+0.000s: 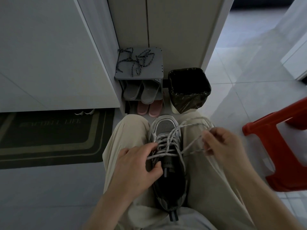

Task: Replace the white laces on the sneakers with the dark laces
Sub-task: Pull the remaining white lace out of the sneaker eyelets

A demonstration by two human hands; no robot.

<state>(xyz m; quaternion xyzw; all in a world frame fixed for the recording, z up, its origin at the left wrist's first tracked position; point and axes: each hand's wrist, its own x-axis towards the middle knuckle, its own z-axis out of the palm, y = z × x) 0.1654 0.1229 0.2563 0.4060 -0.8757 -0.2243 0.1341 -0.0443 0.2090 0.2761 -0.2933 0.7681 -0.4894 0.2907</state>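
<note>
A grey sneaker (pixel 167 127) lies toe-away between the person's thighs, its white lace (pixel 167 138) still threaded. The left hand (pixel 132 168) grips the sneaker's left edge; the right hand (pixel 222 143) pinches pulled-out lace loops. The dark laces (pixel 137 61) lie atop the small shoe rack (pixel 156 74)

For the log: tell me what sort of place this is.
Probably a home entryway: a small shoe rack holding slippers, a doormat nearby, and a lined waste bin.
</note>
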